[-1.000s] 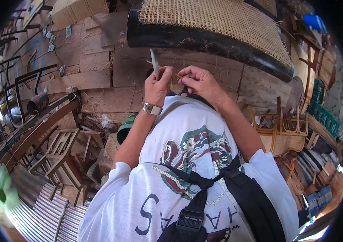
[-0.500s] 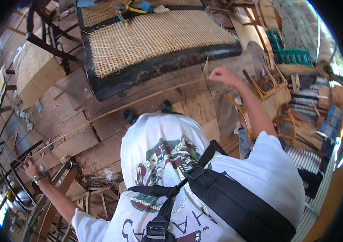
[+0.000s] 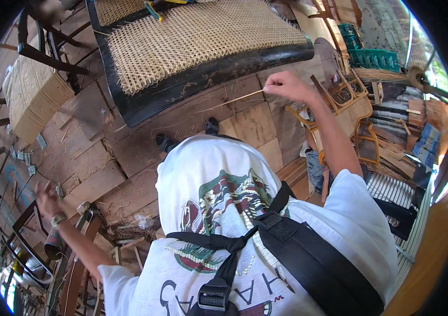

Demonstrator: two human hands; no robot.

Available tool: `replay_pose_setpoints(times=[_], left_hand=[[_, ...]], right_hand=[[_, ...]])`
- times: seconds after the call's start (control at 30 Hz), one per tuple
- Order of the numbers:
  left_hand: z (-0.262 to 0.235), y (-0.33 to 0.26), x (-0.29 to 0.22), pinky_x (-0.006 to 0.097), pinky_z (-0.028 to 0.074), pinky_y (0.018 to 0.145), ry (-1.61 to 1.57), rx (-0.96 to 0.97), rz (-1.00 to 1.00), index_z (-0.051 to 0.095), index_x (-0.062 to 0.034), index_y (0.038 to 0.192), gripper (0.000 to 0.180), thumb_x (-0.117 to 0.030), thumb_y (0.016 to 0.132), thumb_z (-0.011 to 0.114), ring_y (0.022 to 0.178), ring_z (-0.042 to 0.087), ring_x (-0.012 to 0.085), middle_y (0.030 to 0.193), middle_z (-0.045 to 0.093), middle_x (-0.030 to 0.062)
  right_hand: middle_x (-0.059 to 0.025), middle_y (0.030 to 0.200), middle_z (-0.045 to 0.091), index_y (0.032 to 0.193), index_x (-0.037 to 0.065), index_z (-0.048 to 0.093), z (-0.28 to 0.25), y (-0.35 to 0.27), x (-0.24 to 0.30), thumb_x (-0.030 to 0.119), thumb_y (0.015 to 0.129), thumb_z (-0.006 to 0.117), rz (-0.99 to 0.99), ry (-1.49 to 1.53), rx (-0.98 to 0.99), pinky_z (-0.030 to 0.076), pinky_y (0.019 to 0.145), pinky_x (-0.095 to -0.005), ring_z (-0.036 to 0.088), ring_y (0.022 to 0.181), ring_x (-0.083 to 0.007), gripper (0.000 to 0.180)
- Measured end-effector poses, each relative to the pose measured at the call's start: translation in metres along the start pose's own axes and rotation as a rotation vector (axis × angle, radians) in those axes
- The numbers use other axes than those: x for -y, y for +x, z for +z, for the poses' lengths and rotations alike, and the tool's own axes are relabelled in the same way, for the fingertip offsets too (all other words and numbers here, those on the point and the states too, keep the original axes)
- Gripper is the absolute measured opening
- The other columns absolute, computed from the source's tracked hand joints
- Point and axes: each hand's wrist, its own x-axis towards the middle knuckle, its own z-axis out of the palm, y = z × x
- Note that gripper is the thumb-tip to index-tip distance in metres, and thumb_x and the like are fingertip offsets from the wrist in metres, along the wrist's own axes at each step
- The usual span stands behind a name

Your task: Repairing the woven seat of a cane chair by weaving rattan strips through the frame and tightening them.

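At the far left, the left hand (image 3: 46, 197) is reaching out low to the side, a pale watch (image 3: 58, 218) sitting on its wrist; its fingers are blurred, so whether that grip is apart or together cannot be told. Just below it dark bent-metal chair frames (image 3: 11, 239) are lying on the patchwork plywood floor (image 3: 129, 152), and beyond it, further from the body, a woven cane-covered box (image 3: 34, 92) is standing.

Moving right, a black-framed chair seat with a pale woven cane panel (image 3: 192, 39) is lying tilted across the floor, above the person's white printed shirt (image 3: 224, 210) and black chest strap (image 3: 308, 258).

Further right, the right hand (image 3: 287, 87) is lifting at arm's length, its grip pinching together on one end of a thin pale cane strand (image 3: 237, 98). The strand is running leftward and slightly downward from the grip, passing just under the dark front rail of the seat. Right of that grip, bent rattan frames (image 3: 355, 118) and green plastic crates (image 3: 374, 55) are stacking up.
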Motion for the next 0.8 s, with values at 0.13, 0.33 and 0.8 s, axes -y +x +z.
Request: replay_pose_setpoints(times=[0.13,0.33,0.8], left_hand=[[0.273,-0.174,-0.079,0.022,0.042,0.053,0.072,0.541,0.303,0.066,-0.0051,0.126,0.031,-0.02,0.104,0.051,0.059,0.047,0.0039,0.114,0.072,0.0101],[0.44,-0.254,-0.072,0.028,0.051,0.073,0.072,1.052,-0.135,0.068,0.0002,0.112,0.023,-0.019,0.102,0.06,0.077,0.057,0.0078,0.084,0.066,-0.0006],[0.357,-0.221,-0.08,0.027,0.039,0.054,0.551,1.048,-0.033,0.07,-0.0007,0.092,0.024,-0.024,0.093,0.071,0.061,0.046,0.0067,0.068,0.057,-0.0031]], right_hand=[[-0.0015,0.083,0.067,0.098,0.001,0.07,0.053,0.017,0.067,0.02,0.094,0.065,-0.173,0.09,0.18,0.049,0.073,-0.0295,0.058,0.079,-0.0093,0.02],[-0.0027,0.078,0.067,0.098,0.002,0.07,0.094,0.034,0.125,0.019,0.091,0.067,-0.258,0.079,0.292,0.049,0.071,-0.0303,0.059,0.076,-0.0103,0.018],[-0.0016,0.07,0.064,0.087,0.002,0.071,-0.034,0.014,-0.026,0.028,0.085,0.075,-0.004,-0.066,-0.033,0.047,0.062,-0.0309,0.057,0.067,-0.0102,0.026]])
